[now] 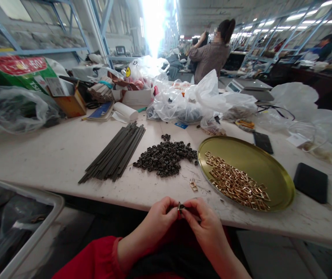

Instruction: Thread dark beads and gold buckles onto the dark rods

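My left hand (pixel 160 217) and my right hand (pixel 202 219) meet just below the table's front edge, fingers pinched together on a small metal piece (pixel 180 206) between them. One loose gold buckle (pixel 193 186) lies on the table right above my hands. A round gold tray (pixel 270 174) to the right holds several gold buckles (pixel 237 184). A heap of small dark rings (pixel 166 157) sits in the middle, with a bundle of dark strips (pixel 115 153) to its left.
A white worktable (pixel 52 155) carries plastic bags (pixel 189 102), boxes, a paper roll, a scale (pixel 249 87) and two black pads (pixel 311 182). A grey bin (pixel 17 228) stands at lower left. Another person (pixel 212 50) works at the back, facing away.
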Available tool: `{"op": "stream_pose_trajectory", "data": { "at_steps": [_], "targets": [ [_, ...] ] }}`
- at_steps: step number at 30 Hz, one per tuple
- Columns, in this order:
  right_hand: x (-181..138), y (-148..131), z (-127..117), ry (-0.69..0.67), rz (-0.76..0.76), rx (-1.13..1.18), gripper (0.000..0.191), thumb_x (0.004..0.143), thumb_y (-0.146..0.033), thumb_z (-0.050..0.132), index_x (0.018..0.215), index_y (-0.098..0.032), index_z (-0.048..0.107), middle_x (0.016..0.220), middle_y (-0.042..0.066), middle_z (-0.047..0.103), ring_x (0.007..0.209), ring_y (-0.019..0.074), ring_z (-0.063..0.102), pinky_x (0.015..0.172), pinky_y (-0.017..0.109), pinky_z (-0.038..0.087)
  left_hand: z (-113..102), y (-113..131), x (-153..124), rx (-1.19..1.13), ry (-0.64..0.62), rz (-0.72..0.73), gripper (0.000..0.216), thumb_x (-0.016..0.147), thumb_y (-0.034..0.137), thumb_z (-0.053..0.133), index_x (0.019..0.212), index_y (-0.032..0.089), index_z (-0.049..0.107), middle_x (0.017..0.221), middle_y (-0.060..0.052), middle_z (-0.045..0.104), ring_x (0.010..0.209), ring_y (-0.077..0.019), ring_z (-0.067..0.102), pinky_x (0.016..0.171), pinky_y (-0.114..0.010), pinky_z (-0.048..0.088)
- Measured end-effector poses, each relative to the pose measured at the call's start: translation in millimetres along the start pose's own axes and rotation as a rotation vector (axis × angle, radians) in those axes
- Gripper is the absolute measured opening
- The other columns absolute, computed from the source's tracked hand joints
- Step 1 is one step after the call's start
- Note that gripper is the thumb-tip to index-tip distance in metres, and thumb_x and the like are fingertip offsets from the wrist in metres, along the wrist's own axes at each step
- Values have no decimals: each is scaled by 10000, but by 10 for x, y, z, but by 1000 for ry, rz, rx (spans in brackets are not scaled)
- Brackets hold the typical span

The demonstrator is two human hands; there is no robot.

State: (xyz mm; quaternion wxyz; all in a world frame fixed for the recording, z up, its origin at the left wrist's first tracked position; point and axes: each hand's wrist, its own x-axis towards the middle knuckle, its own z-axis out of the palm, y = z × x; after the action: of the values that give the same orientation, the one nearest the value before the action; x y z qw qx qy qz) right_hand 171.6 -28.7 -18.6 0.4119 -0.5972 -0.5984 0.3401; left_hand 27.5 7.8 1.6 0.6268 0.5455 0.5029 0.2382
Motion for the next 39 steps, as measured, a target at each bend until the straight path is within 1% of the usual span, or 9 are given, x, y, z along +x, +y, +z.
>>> {"op": "stream_pose_trajectory", "data": {
  "at_steps": [5,10,14,18,24,29,34,37,39],
  "targets": [
    [-43,54,100,141,-127,-129,106,842,-266,511,836,-206,598,788,52,605,739,202,602,633,307,510,31,2,-26,-73,-42,31,205,785,235,482,912,123,597,881,-52,648,818,-173,553,760,-272,417],
    [-116,46,160,182,-252,-193,208,856,-227,490,1033,-224,600,951,89,638,886,224,624,730,338,541,21,-5,-33,-115,28,78,172,788,234,512,901,136,595,924,-51,646,883,-177,553,812,-272,411],
    [-143,76,184,213,-263,-183,247,850,-206,485,1065,-233,603,959,85,654,894,228,632,744,347,545,32,-25,-46,-127,31,72,185,808,290,492,877,140,574,739,-4,595,665,-122,514,645,-231,407],
    [-116,80,140,197,-120,-43,211,840,-243,498,1003,-227,630,887,67,678,808,215,644,715,336,539,24,-26,-70,-176,-2,22,203,821,335,451,875,146,502,630,34,528,480,-81,406,490,-210,334],
    [-38,-28,54,74,275,451,297,731,-383,634,963,-199,618,803,36,687,700,193,645,654,311,533,-39,-50,-88,-26,-91,115,328,836,237,431,1143,120,418,638,17,565,650,-128,518,660,-248,393],
    [-12,8,78,-48,416,785,360,709,-372,679,1013,-202,587,768,12,649,676,175,630,632,300,516,-86,-55,-80,21,-223,112,438,881,289,386,1305,179,370,620,40,498,575,-108,451,572,-221,361],
    [61,31,175,-138,527,959,442,681,-389,705,1044,-201,538,791,32,654,624,169,617,573,296,498,-130,-28,-10,-52,-278,93,288,853,373,462,1001,170,603,608,39,481,555,-87,415,533,-197,322],
    [178,34,169,-176,572,940,446,673,-396,710,1034,-207,530,793,13,636,648,153,610,600,279,484,-154,-67,79,-267,-288,-11,331,766,470,557,878,159,561,529,62,476,465,-66,365,457,-181,261],
    [324,68,113,-222,525,791,428,694,-442,671,1020,-199,537,734,1,616,642,157,599,618,291,480,-181,-100,149,-387,-273,-118,394,694,535,601,817,173,505,450,88,452,380,-46,278,400,-180,170]
  ]
}}
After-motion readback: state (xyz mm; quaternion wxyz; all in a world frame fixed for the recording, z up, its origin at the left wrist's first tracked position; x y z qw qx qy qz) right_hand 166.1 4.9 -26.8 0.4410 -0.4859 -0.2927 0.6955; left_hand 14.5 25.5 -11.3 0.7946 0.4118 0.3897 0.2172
